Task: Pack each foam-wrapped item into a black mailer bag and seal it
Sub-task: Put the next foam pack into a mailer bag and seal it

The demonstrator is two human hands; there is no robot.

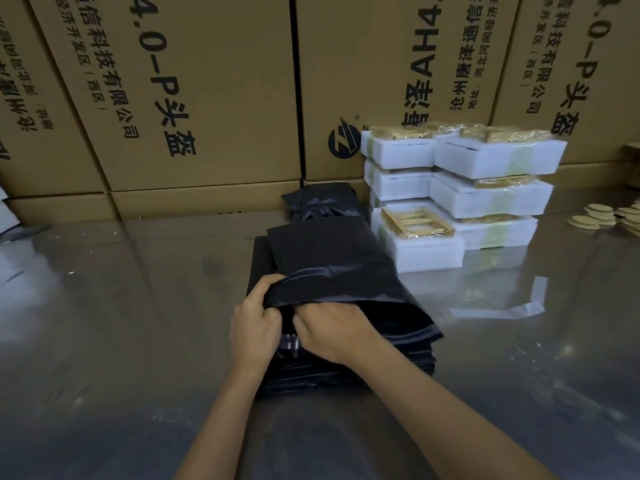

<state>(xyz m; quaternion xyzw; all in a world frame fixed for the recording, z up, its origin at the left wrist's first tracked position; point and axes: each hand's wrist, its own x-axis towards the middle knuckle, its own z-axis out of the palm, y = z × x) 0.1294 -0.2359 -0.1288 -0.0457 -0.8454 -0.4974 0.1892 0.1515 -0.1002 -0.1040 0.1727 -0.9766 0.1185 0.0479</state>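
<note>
Both bare forearms run up from the bottom edge and converge on the near end of a black mailer bag point(332, 268) at centre. Left hand point(254, 327) has its fingers curled over the bag's upper mouth edge, pinching the film and lifting it, thumb side toward the right hand. Right hand point(329, 332) lies palm down just right of the left, nearly touching it, fingertips tucked under the raised flap into the opening; whether they grip anything inside can't be made out. Bag lies on top of a flat stack of black mailer bags point(346, 370), angled slightly away to the right, mouth end toward the camera. Stack sits on a shiny metal table point(121, 323). Foam-wrapped items point(460, 188), white foam blocks with gold-coloured pieces on top, are stacked in several layers just right of and behind the bag, well clear of both hands, nearest block close to the bag's far right edge. Crumpled black bag point(320, 202) sits behind the held one, against the cardboard boxes point(207, 98) walling the back. Clear plastic strip point(502, 310) lies on the table right of the stack. Pale round discs point(595, 218) lie at far right.
</note>
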